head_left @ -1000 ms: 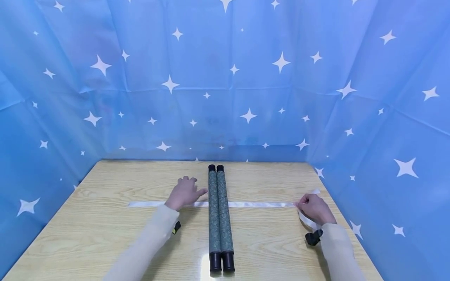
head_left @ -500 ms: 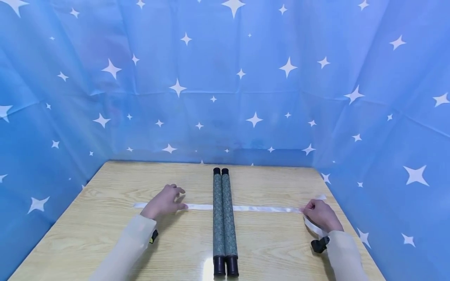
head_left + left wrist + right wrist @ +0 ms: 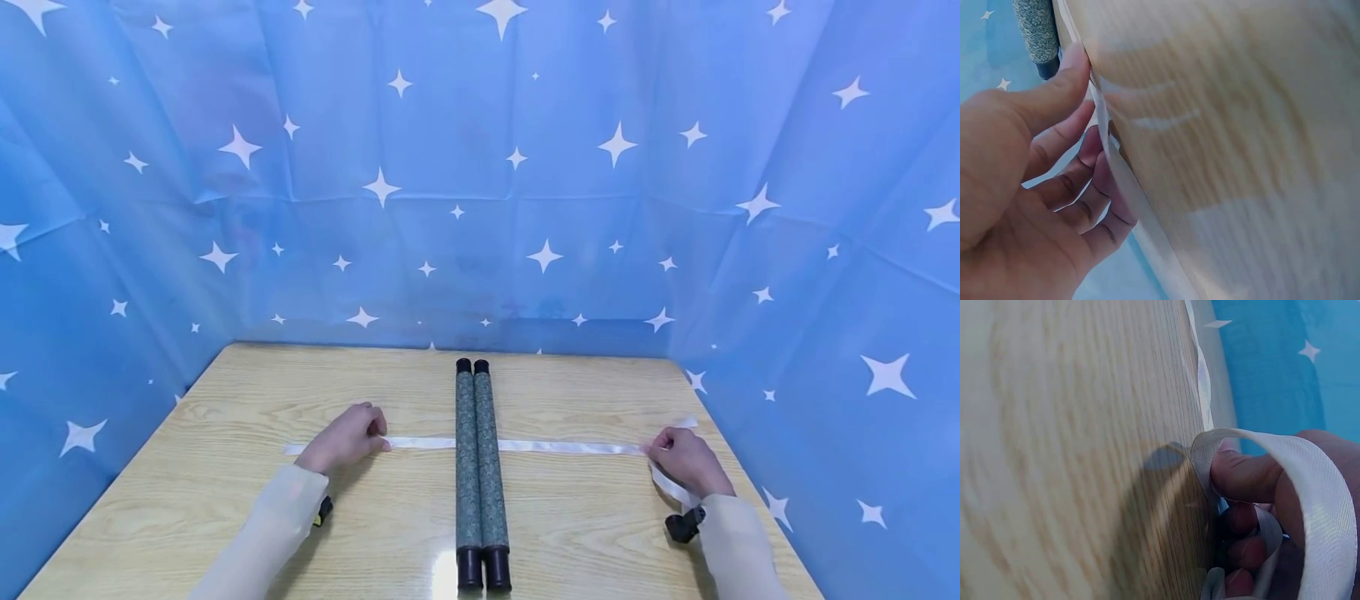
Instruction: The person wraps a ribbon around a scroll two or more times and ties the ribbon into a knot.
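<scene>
Two green patterned scroll rolls with dark end knobs, the left roll [image 3: 466, 467] and the right roll [image 3: 491, 467], lie side by side down the middle of the table. A white satin ribbon [image 3: 570, 447] runs crosswise and passes out of sight at the rolls. On the left, my left hand [image 3: 345, 436] pinches the ribbon between thumb and fingers; its tail [image 3: 1160, 244] trails past the palm in the left wrist view. My right hand [image 3: 686, 458] holds the ribbon's right stretch, and a loop [image 3: 1329, 512] of it hangs over the thumb in the right wrist view.
The wooden table [image 3: 225, 517] has a light grain and a bright glare spot near the front. Blue curtains [image 3: 450, 167] with white stars enclose its back and sides. A loose ribbon end [image 3: 686, 422] lies beyond my right hand.
My left hand has drawn back leftward from beside the rolls, and its fingers have closed on the ribbon. My right hand keeps its hold. The head view has shifted slightly.
</scene>
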A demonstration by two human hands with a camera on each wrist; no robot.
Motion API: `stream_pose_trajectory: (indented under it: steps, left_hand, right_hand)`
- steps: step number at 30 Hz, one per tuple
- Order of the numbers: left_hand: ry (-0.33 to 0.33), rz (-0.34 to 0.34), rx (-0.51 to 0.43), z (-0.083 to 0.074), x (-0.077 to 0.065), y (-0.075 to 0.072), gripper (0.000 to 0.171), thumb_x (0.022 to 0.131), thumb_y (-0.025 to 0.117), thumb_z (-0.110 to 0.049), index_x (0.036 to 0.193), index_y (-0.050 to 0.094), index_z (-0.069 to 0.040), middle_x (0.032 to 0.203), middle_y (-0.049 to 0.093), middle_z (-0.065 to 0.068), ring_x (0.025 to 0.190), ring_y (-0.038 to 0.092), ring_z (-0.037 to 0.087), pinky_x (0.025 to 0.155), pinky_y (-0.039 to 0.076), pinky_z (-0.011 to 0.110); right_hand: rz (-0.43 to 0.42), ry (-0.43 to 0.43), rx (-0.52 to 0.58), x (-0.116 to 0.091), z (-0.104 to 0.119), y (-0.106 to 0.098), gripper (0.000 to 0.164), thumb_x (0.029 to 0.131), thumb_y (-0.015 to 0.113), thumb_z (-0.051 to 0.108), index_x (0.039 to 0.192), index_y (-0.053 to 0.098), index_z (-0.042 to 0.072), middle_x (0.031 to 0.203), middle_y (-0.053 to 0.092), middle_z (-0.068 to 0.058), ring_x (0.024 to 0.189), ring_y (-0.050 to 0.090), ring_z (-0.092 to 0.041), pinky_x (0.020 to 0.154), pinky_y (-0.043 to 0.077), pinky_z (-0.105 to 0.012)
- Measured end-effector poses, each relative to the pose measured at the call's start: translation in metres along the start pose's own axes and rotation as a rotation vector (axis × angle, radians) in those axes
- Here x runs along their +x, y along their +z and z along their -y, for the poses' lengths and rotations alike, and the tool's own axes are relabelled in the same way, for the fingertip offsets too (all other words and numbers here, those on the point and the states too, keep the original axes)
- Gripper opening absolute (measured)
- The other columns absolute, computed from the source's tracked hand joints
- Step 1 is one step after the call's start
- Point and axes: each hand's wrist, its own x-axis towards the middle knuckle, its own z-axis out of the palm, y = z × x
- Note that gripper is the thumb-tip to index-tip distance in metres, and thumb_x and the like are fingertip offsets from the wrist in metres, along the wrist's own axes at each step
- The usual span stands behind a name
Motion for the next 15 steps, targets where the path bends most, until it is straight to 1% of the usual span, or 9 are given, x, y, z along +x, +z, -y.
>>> stream_pose_trajectory:
  steps: [2, 5, 9, 11, 13, 15]
  left_hand:
    - [0.018, 0.003, -0.007, -0.0002, -0.0008, -0.0001, 0.013, 0.088, 0.074, -0.016, 0.083, 0.064, -0.008, 0.082, 0.052, 0.0, 0.071, 0.048, 0.013, 0.064, 0.045, 0.028]
    - [0.015, 0.008, -0.023, -0.0011, -0.0016, -0.0006, 0.015, 0.089, 0.072, -0.014, 0.079, 0.062, -0.01, 0.079, 0.052, 0.0, 0.069, 0.048, 0.012, 0.061, 0.044, 0.025]
    - [0.022, 0.003, -0.067, -0.0024, -0.0013, -0.0014, 0.015, 0.091, 0.069, -0.008, 0.083, 0.057, -0.009, 0.074, 0.052, -0.001, 0.065, 0.046, 0.011, 0.057, 0.041, 0.024]
    - [0.035, -0.001, -0.098, -0.0027, -0.0016, -0.0023, 0.012, 0.091, 0.068, -0.006, 0.086, 0.058, -0.007, 0.074, 0.054, -0.001, 0.064, 0.046, 0.011, 0.057, 0.04, 0.024]
    - [0.022, 0.004, -0.117, -0.0022, -0.0029, -0.0033, 0.008, 0.093, 0.067, -0.008, 0.088, 0.061, -0.007, 0.075, 0.055, -0.001, 0.063, 0.046, 0.011, 0.057, 0.04, 0.024]
    - [-0.007, 0.013, -0.136, -0.0009, -0.0052, -0.0049, 0.008, 0.094, 0.067, -0.012, 0.087, 0.065, -0.008, 0.074, 0.056, 0.0, 0.062, 0.045, 0.011, 0.056, 0.039, 0.024]
  right_hand:
    - [-0.003, -0.001, -0.005, 0.0002, 0.0009, 0.0006, 0.035, 0.098, 0.059, 0.039, 0.092, 0.06, 0.005, 0.078, 0.056, -0.006, 0.064, 0.048, -0.021, 0.06, 0.04, -0.034]
    - [-0.004, -0.005, -0.01, 0.0003, 0.0024, 0.001, 0.035, 0.098, 0.059, 0.039, 0.091, 0.06, 0.005, 0.079, 0.056, -0.006, 0.066, 0.049, -0.021, 0.061, 0.04, -0.034]
    - [-0.009, -0.012, -0.01, -0.0019, 0.003, -0.0001, 0.035, 0.098, 0.059, 0.041, 0.092, 0.06, 0.006, 0.078, 0.056, -0.005, 0.065, 0.048, -0.021, 0.06, 0.039, -0.033]
    - [-0.016, -0.017, -0.016, -0.0035, 0.0022, -0.0007, 0.034, 0.098, 0.059, 0.04, 0.092, 0.061, 0.006, 0.078, 0.056, -0.005, 0.065, 0.048, -0.02, 0.06, 0.038, -0.033]
    - [-0.025, -0.03, -0.027, -0.0044, 0.0011, -0.0011, 0.033, 0.097, 0.06, 0.039, 0.091, 0.061, 0.007, 0.078, 0.056, -0.004, 0.065, 0.048, -0.02, 0.06, 0.038, -0.033]
    - [-0.029, -0.05, -0.029, -0.0042, 0.0, -0.0014, 0.033, 0.098, 0.059, 0.039, 0.091, 0.062, 0.007, 0.078, 0.056, -0.004, 0.065, 0.048, -0.019, 0.06, 0.038, -0.033]
